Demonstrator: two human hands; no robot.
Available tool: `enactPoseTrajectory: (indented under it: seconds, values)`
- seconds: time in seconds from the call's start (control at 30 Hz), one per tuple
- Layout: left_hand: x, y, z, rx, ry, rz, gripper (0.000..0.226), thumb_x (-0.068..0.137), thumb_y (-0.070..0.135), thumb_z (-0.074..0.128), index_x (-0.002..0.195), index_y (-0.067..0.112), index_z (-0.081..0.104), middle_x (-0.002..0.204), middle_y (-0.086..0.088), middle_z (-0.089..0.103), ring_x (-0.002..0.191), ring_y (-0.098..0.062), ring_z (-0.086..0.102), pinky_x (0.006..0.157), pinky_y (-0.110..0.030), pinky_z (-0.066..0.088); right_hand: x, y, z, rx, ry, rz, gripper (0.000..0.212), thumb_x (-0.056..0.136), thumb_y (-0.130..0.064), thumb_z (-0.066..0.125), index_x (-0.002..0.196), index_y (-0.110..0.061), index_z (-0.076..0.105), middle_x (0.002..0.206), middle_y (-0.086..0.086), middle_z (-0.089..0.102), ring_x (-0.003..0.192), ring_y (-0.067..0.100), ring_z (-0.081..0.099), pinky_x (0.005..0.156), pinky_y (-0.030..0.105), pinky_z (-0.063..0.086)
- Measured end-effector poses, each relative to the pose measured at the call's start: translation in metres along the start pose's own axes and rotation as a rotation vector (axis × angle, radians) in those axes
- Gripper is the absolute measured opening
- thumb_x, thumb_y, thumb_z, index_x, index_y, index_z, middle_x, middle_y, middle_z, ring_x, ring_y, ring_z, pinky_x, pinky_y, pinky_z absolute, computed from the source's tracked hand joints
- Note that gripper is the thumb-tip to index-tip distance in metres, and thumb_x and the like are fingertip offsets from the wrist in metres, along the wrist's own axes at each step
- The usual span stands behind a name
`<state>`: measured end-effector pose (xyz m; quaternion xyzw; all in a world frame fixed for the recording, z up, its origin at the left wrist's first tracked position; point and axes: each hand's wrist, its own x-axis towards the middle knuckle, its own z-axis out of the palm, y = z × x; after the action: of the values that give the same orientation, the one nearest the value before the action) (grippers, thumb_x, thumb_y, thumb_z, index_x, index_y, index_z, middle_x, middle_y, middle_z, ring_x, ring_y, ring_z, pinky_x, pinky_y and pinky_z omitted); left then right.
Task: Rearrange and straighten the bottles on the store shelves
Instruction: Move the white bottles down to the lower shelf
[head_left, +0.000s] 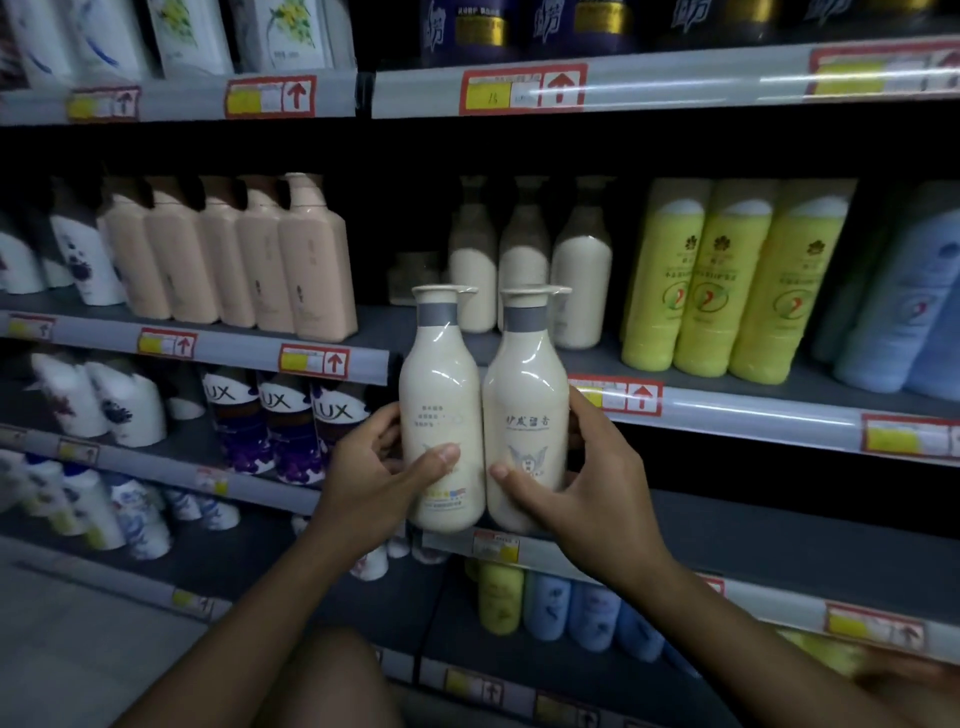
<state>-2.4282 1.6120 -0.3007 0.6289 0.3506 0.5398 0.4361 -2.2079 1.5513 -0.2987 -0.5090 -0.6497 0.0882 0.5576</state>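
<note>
Two cream pump bottles with grey collars are held upright side by side in front of the shelves. My left hand (382, 470) grips the left cream bottle (441, 415), thumb across its front. My right hand (576, 483) grips the right cream bottle (527, 415), whose printed label faces me. The two bottles touch along their sides. Behind them, three matching cream bottles (524, 275) stand in a row far back on the middle shelf (727, 405).
Peach bottles (234, 260) stand left of the gap, yellow-green bottles (727, 280) and blue bottles (904, 312) to the right. Dark LUX bottles (283, 415) fill the lower left shelf. Small yellow and blue bottles (550, 608) sit below my hands.
</note>
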Motion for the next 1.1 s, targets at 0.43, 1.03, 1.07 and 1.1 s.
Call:
enactPoseTrajectory:
  seconds: [0.43, 1.03, 1.07, 1.1]
  values:
    - [-0.041, -0.075, 0.000, 0.174, -0.152, -0.193, 0.064, 0.069, 0.018, 0.092, 0.126, 0.016, 0.064, 0.117, 0.007, 0.078, 0.110, -0.008, 0.073, 0.091, -0.028, 0.061, -0.077, 0.058, 0.013, -0.031, -0.130, 0.142, 0.069, 0.079, -0.051, 0.085, 0.139, -0.041, 0.054, 0.121, -0.021, 0.062, 0.112, 0.006, 0.061, 0.091, 0.038, 0.055]
    - [0.009, -0.145, 0.005, 0.324, -0.177, -0.368, 0.055, 0.074, 0.025, 0.094, 0.122, 0.020, 0.068, 0.111, 0.007, 0.079, 0.100, -0.007, 0.075, 0.088, -0.034, 0.061, -0.063, 0.135, 0.061, -0.022, -0.164, 0.334, 0.056, 0.079, -0.042, 0.088, 0.126, -0.026, 0.061, 0.113, -0.011, 0.071, 0.099, -0.001, 0.067, 0.079, 0.013, 0.052]
    - [0.018, -0.144, 0.008, 0.329, -0.166, -0.354, 0.056, 0.074, 0.026, 0.094, 0.123, 0.020, 0.069, 0.110, 0.007, 0.079, 0.099, -0.007, 0.076, 0.087, -0.034, 0.061, -0.055, 0.137, 0.062, -0.030, -0.146, 0.332, 0.058, 0.079, -0.043, 0.088, 0.127, -0.025, 0.061, 0.114, -0.009, 0.071, 0.099, 0.000, 0.066, 0.079, 0.011, 0.051]
    - [0.027, -0.143, 0.010, 0.335, -0.154, -0.341, 0.056, 0.074, 0.027, 0.094, 0.123, 0.019, 0.069, 0.109, 0.007, 0.079, 0.097, -0.006, 0.076, 0.085, -0.033, 0.061, -0.046, 0.138, 0.062, -0.040, -0.130, 0.330, 0.060, 0.079, -0.043, 0.088, 0.129, -0.025, 0.060, 0.116, -0.009, 0.070, 0.100, 0.000, 0.066, 0.080, 0.010, 0.050]
